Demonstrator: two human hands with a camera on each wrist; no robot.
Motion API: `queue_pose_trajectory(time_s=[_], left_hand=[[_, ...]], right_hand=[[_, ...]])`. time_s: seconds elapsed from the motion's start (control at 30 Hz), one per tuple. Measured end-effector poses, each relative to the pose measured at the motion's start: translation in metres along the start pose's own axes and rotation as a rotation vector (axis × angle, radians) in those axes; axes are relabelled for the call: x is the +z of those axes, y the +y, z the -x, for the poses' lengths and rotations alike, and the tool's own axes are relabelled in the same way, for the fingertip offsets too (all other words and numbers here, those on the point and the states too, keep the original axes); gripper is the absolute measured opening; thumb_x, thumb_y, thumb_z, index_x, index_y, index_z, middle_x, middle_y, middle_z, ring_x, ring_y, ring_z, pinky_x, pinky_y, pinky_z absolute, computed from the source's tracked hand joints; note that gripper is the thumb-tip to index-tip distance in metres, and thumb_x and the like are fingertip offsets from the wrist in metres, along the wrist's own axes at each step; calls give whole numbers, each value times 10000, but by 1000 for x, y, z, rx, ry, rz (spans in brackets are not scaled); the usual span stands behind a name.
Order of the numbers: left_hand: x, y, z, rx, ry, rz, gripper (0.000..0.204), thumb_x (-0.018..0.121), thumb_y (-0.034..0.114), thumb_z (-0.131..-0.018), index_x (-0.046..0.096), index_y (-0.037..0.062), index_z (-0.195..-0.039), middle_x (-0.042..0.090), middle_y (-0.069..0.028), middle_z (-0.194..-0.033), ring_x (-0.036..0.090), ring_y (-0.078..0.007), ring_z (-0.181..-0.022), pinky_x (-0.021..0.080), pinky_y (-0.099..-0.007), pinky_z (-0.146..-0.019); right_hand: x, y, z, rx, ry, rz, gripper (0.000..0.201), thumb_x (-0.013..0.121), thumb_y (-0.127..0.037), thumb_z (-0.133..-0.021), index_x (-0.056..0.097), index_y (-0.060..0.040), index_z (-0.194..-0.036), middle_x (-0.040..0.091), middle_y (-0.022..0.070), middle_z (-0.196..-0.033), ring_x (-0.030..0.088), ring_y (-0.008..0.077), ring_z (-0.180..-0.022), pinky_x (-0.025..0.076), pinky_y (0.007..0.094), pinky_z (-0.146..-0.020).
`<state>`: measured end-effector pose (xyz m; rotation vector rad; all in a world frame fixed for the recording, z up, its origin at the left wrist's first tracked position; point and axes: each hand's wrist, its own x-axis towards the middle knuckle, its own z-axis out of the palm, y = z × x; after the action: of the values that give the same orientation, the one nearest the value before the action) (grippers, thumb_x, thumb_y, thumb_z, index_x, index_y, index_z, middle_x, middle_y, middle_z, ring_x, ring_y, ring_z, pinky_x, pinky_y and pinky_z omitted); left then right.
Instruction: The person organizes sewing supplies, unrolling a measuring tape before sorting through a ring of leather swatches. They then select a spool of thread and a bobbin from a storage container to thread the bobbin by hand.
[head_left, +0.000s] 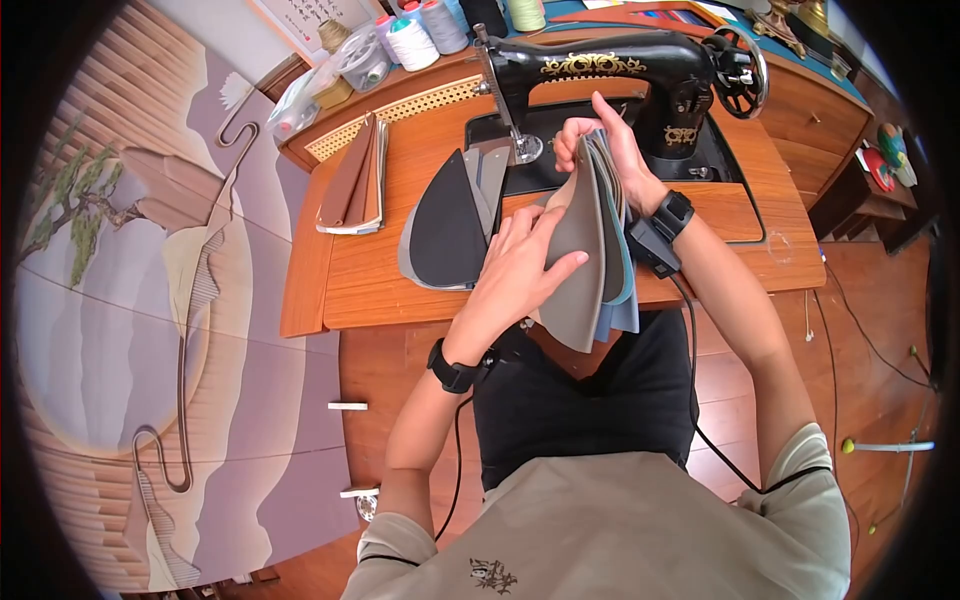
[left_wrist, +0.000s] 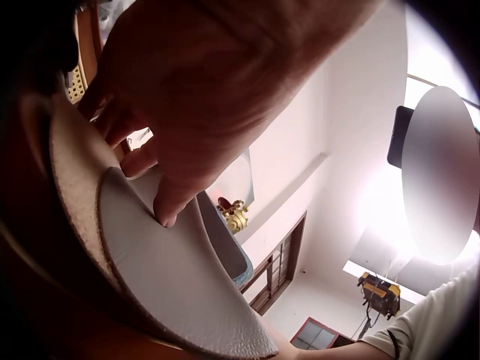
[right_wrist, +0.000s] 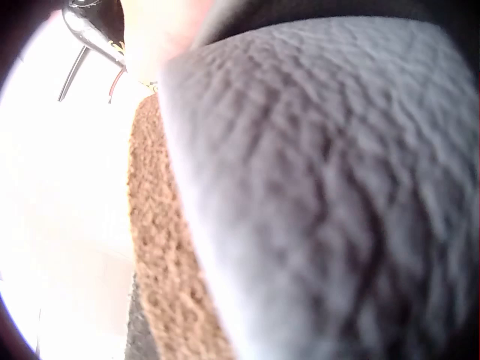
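Note:
A bundle of leaf-shaped leather swatches [head_left: 582,300] hangs over the table's front edge, grey in front with blue and teal leaves behind. My right hand [head_left: 618,150] grips its narrow upper end, thumb pointing up. My left hand [head_left: 518,265] lies against the bundle's left side with fingers extended, thumb spread over the grey leaf. In the left wrist view, that thumb touches the grey leaf [left_wrist: 172,262] beside a tan suede one [left_wrist: 79,176]. The right wrist view is filled by pebbled grey leather [right_wrist: 322,187] with a brown fibrous layer [right_wrist: 169,255] along its edge.
A black sewing machine [head_left: 610,68] stands behind the hands on the wooden table [head_left: 390,300]. A black and grey swatch bundle [head_left: 443,235] lies left of the left hand, a brown bundle [head_left: 352,185] farther left. Thread spools [head_left: 412,45] line the back. Cables run from both wrists.

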<state>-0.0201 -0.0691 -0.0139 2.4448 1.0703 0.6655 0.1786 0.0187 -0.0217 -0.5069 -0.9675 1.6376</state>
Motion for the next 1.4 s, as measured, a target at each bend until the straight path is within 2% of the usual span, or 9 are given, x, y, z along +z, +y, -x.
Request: queue_pose_trajectory(time_s=[0.17, 0.37, 0.57, 0.73, 0.97, 1.07, 1.13, 1.27, 1.4], left_hand=[[-6, -2, 1, 7, -13, 16, 515, 638, 296, -861, 502, 11, -1267, 509, -191, -1216, 494, -331, -1137, 397, -390, -961], [-35, -28, -15, -40, 49, -13, 343, 633, 234, -860, 622, -46, -1057, 659, -169, -837, 644, -271, -753, 508, -341, -711], [-79, -101, -51, -345, 16, -253, 435, 634, 353, -850, 632, -42, -1032, 673, -213, -851, 657, -352, -862, 506, -413, -774], [-64, -109, -63, -366, -24, -520, 599, 603, 508, -836, 620, -34, -1091, 637, -253, -1034, 613, -365, -1010, 484, -407, -868], [-65, -114, -78, -398, -75, -533, 502, 573, 370, -814, 611, -38, -1105, 636, -262, -1035, 593, -410, -1028, 474, -422, -887], [-65, -114, -78, -375, -58, -373, 468, 610, 284, -782, 595, -61, -1098, 661, -229, -897, 655, -371, -866, 517, -415, -775], [-67, -103, -67, -442, 57, 69, 403, 582, 146, -791, 574, -71, -1131, 637, -102, -690, 635, -229, -603, 514, -327, -593], [-73, -74, -51, -349, 96, 568, 370, 491, -4, -820, 544, -50, -1183, 476, 57, -626, 433, -28, -502, 375, -203, -469], [-59, -47, -42, -155, 159, 534, 339, 506, -18, -810, 558, -42, -1144, 395, 75, -615, 371, -5, -545, 323, -189, -487]], right_hand=[[-11, 4, -5, 20, -102, 60, 677, 225, -605, -953, 453, -59, -623, 448, 65, -590, 434, 177, -567, 391, 310, -669], [-10, 3, -2, 2, -114, 48, 672, 224, -610, -951, 436, -70, -611, 430, 50, -559, 413, 162, -543, 386, 298, -653], [-8, 3, -3, 0, -105, 53, 674, 218, -598, -960, 426, -69, -598, 429, 50, -557, 410, 158, -536, 380, 287, -633], [-5, 2, -2, 9, -79, 58, 674, 214, -585, -968, 428, -69, -592, 427, 49, -556, 408, 156, -534, 377, 286, -623], [-10, 4, -5, 24, -114, 18, 713, 213, -591, -965, 464, -44, -583, 452, 72, -562, 443, 169, -538, 379, 279, -575], [-11, 4, -6, 29, -133, 24, 717, 209, -595, -964, 473, -44, -587, 463, 70, -568, 457, 168, -547, 389, 277, -579], [-6, 4, -2, 21, -87, 54, 692, 217, -586, -967, 441, -56, -582, 432, 58, -549, 429, 162, -536, 378, 279, -600], [-2, 4, -2, 24, -16, 106, 678, 225, -575, -971, 424, -63, -574, 416, 53, -534, 412, 160, -522, 372, 282, -611], [-4, 5, -3, 48, -11, 125, 685, 231, -574, -971, 441, -57, -575, 429, 61, -537, 424, 165, -520, 379, 283, -596]])
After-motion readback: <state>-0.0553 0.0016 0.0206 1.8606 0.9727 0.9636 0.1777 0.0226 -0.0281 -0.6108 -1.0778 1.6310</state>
